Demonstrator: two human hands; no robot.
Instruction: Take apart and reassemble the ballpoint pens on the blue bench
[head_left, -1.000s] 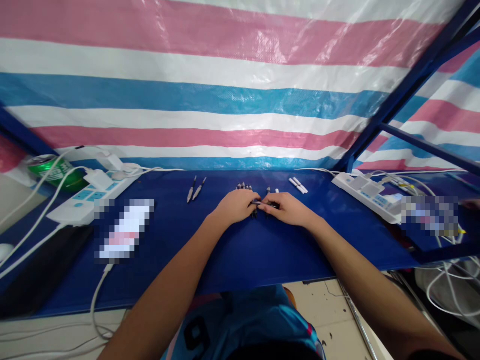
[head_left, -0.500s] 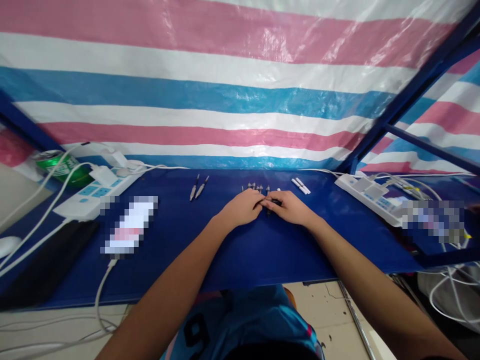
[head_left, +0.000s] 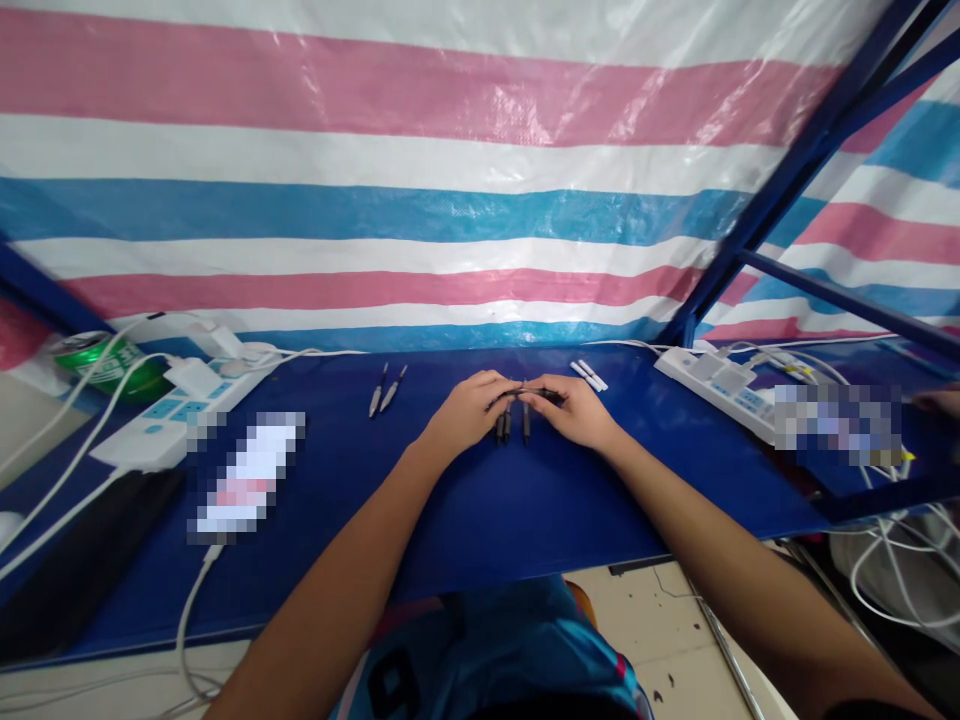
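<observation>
My left hand (head_left: 476,408) and my right hand (head_left: 570,408) meet over the blue table, fingertips almost touching. Their closed fingers pinch a thin dark pen (head_left: 541,392) that lies crosswise between them; whether it is in one piece or two I cannot tell. Just below the fingers, several more dark pens (head_left: 526,425) lie on the table, pointing towards me, their far ends hidden by my hands. Left of my left hand, two slim pens with grey grips (head_left: 388,392) lie side by side. Short white sticks (head_left: 589,375) rest beyond my right hand.
A white power strip (head_left: 161,415) with plugs, a green can (head_left: 112,365), a lit phone (head_left: 251,470) and a black pouch (head_left: 97,550) occupy the left. Another power strip (head_left: 712,390) and cables stand right, by a blue metal frame (head_left: 750,200). Part of another person's hand (head_left: 941,402) shows far right.
The camera view has shifted slightly. My hands have moved a little apart, and the thin dark pen between them shows more clearly. More of the pens beneath shows on the near side.
</observation>
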